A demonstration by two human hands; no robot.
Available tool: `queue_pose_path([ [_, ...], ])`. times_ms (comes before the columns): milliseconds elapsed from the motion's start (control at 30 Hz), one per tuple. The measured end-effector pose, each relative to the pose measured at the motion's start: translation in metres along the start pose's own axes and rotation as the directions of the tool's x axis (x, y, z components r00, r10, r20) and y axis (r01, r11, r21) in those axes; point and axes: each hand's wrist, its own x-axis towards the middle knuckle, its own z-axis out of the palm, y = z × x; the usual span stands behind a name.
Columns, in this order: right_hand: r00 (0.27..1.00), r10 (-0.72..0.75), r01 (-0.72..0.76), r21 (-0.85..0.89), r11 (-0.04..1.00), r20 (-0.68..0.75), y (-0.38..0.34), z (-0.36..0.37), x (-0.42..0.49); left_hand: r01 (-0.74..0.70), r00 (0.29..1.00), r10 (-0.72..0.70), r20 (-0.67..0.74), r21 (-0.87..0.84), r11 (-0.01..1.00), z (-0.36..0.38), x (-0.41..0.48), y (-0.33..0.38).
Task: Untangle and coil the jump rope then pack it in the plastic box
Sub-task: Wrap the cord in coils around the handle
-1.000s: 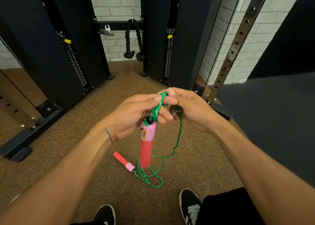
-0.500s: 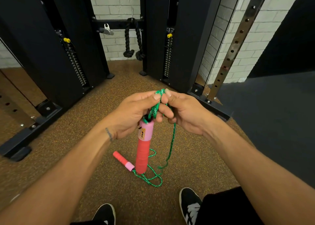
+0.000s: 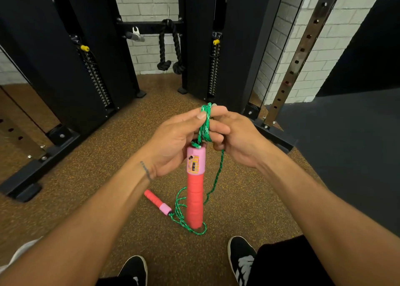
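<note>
Pinching the rope (image 3: 205, 126) knot between thumb and fingers of the left hand (image 3: 172, 144), clamping the same bunch in the curled right hand (image 3: 241, 141), both pressed close together. Hanging below the knot: one handle (image 3: 195, 191), tip pointing at the floor (image 3: 255, 201). Trailing off the right hand, down to a loose tangle on the floor, ending at the second handle (image 3: 156, 201) lying flat. Looks like early days: untangling under way, knot at the handle top not yet freed. Coiling and packing to come. No box in view.
</note>
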Motion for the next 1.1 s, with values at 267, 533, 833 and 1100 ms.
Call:
queue_pose_path([
  [267,0.989,0.126,-0.09,-0.376,0.922,0.072,0.01,-0.01,-0.003,-0.043,0.999,0.041,-0.033,-0.081,0.996,-0.017,0.003,0.009],
  [533,0.966,-0.041,0.198,-0.632,0.75,0.254,-0.013,-0.01,-0.023,0.016,0.996,0.023,-0.092,0.406,0.914,-0.041,0.005,0.008],
  [833,0.946,-0.307,0.325,-0.273,0.906,0.107,-0.025,-0.021,-0.016,0.167,0.961,-0.248,0.123,0.457,0.874,-0.03,-0.006,0.005],
  [1100,0.965,-0.258,0.236,-0.253,0.938,-0.057,-0.018,-0.024,-0.005,0.105,0.982,-0.124,0.14,0.131,0.986,-0.021,-0.005,0.008],
])
